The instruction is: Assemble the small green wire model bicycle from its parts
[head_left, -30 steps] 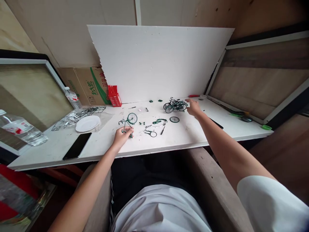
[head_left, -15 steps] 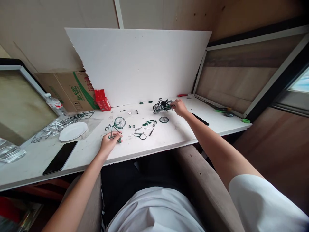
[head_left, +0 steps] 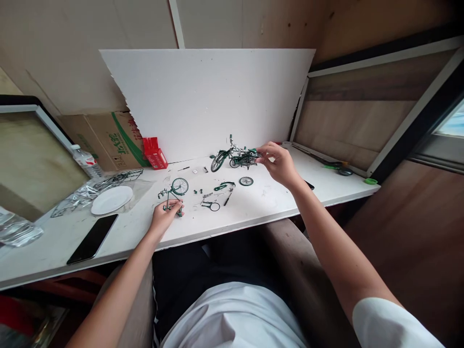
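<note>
At the left middle of the table, my left hand [head_left: 167, 216] pinches a partly built green model bicycle [head_left: 180, 186] by its frame; one spoked wheel is on it. My right hand [head_left: 275, 162] is closed on the rear of a whole green model bicycle [head_left: 221, 158], raised toward me at the back of the table. Behind that one, a black model bicycle [head_left: 235, 162] stands partly hidden. Between the hands lie a loose spoked wheel [head_left: 246, 181], a green chain guard [head_left: 219, 188], a black ring-shaped part [head_left: 214, 207] and several tiny parts.
A white plate [head_left: 111, 200], a phone [head_left: 93, 239] and plastic bottles [head_left: 85, 161] are at the left. A red box [head_left: 155, 153] stands before a cardboard carton [head_left: 105, 139]. Behind the table [head_left: 232, 220] rises a white board [head_left: 213, 101]. Tools [head_left: 328, 164] lie at the right.
My right hand has lifted the whole green bicycle up from beside the black one and brought it nearer. My left hand stays where it was with the partly built bicycle.
</note>
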The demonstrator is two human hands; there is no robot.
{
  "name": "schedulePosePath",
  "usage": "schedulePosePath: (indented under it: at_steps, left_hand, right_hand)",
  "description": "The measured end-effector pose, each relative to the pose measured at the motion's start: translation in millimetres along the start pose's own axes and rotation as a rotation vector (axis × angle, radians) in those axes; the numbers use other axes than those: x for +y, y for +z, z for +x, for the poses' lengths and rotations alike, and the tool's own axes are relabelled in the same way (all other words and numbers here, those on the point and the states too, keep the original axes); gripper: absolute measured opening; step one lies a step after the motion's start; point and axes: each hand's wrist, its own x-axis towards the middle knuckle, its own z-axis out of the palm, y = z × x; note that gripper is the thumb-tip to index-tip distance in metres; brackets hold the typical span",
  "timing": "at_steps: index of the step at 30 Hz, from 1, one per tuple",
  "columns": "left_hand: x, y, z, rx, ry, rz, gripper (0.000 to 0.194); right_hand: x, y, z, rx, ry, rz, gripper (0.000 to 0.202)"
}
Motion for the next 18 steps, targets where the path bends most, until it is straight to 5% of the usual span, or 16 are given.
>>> schedulePosePath:
  at_steps: [11, 18]
  left_hand:
    - [-5.4, -1.6, 1.9, -0.011, 0.000, -0.004, 0.056]
    - [-5.8, -1.7, 1.5, -0.007, -0.003, -0.008, 0.058]
  right_hand:
    - [-95.8, -18.5, -4.4, 0.011, -0.267, 0.004, 0.024]
    - [-126.2, -22.3, -10.6, 0.002, -0.308, -0.028, 0.025]
